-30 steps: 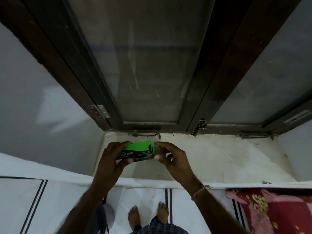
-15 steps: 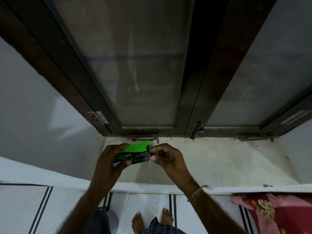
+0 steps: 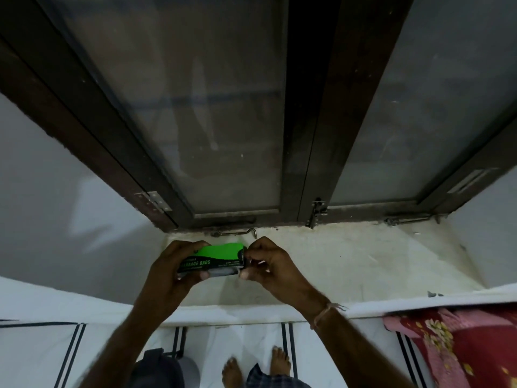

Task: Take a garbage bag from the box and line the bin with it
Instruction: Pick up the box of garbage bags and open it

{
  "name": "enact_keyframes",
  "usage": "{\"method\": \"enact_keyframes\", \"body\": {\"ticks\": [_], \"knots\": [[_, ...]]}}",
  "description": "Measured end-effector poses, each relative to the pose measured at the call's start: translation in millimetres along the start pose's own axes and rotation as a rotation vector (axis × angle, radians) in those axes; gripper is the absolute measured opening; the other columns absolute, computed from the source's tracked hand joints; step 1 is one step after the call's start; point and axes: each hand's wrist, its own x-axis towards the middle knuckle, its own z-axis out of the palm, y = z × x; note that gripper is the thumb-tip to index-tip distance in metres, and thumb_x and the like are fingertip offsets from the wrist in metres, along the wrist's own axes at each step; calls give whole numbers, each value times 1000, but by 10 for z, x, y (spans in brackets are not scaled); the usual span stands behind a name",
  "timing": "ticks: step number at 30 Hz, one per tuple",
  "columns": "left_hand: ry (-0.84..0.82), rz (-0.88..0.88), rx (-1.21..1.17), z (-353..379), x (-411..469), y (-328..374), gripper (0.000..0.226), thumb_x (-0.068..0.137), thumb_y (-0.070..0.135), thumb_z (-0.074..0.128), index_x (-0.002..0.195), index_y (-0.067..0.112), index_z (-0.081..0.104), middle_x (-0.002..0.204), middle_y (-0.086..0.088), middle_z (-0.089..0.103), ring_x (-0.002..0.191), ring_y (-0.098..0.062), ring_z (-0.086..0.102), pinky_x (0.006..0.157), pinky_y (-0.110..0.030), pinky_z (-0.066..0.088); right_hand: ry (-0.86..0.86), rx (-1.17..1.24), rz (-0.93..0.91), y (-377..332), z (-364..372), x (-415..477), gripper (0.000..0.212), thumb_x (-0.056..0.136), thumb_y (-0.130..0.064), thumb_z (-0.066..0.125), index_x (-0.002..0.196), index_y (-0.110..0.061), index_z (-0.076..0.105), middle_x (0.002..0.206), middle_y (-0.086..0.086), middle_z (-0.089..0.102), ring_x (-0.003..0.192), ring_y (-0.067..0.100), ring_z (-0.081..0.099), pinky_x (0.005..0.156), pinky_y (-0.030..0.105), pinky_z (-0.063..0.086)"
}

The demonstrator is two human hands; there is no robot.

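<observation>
The green garbage-bag box was held above the pale window sill, just in front of the closed dark-framed window; it was carried level, long side across the view, so that the printed face was turned toward the camera. The left hand was wrapped around the box's left end, fingers over the top edge and thumb beneath; this closed grasp was judged to serve as a brace, keeping the carton from moving while the other end was worked. The right hand was curled against the right end of the box, fingertips pinched at the end flap; whether the flap itself or only the carton's edge was gripped could not be told, the contact being hidden by the knuckles. No bag was seen drawn out; the opening step was therefore judged to be in hand, the lining not yet begun. A dark, round-rimmed object was partly visible on the floor beside the bare feet; it was possibly the bin, though this could not be confirmed. A red floral cloth lay at lower right, well apart from the work.
</observation>
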Motion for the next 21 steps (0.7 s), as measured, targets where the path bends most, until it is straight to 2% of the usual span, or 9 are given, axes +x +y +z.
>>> {"method": "enact_keyframes", "body": {"ticks": [3,5,7,9,11,13,16,19,21], "knots": [[-34,23,73,-56,15,23,52,81,52,66,128,30,61,127,2,60,115,-11,60,88,-34,59,-40,-19,49,16,23,-21,25,79,-11,85,98,-1,72,98,1,50,87,15,57,78,13,47],[-41,48,157,-107,49,99,54,83,52,64,130,27,62,130,4,58,115,-16,58,88,-31,55,-49,115,115,24,38,-69,22,81,-7,83,97,-5,68,101,2,51,88,12,60,81,15,48],[-35,105,260,-163,116,224,55,84,47,66,134,27,61,132,6,55,117,-17,53,89,-27,51,-16,411,202,19,65,-114,34,87,-10,78,119,-1,68,112,4,60,97,14,65,91,27,53],[-24,159,364,-240,201,395,56,83,42,67,136,26,61,132,3,55,118,-18,50,87,-32,53,-11,703,251,5,122,-136,53,92,-24,73,140,-3,59,127,11,65,110,22,65,102,38,53],[-13,203,473,-313,282,589,55,83,38,70,135,24,63,129,-1,57,118,-19,47,83,-37,54,-4,859,257,-60,179,-110,48,95,-28,65,138,-7,61,131,10,66,112,22,65,101,37,53],[-13,218,580,-379,341,744,56,79,28,82,132,23,66,126,-4,60,117,-22,46,78,-42,57,13,922,266,-123,223,-61,36,98,-21,60,133,-13,64,128,5,68,109,19,68,96,32,55],[-40,214,651,-462,387,859,62,72,21,89,130,24,68,123,-3,61,115,-27,53,74,-45,60,31,960,260,-133,278,-11,37,100,-12,54,137,-11,59,127,4,69,105,16,69,91,27,57],[-41,215,614,-508,395,848,60,76,22,86,132,26,66,125,1,58,117,-22,51,79,-41,58,86,981,265,-157,316,-1,35,100,-8,58,136,-7,58,122,6,69,98,15,70,85,26,58],[-53,223,563,-521,390,768,58,78,23,85,133,27,65,126,4,57,116,-17,51,81,-35,54,158,903,272,-171,313,-16,25,98,-7,62,122,-13,67,109,-1,75,90,12,71,77,25,57]]}}
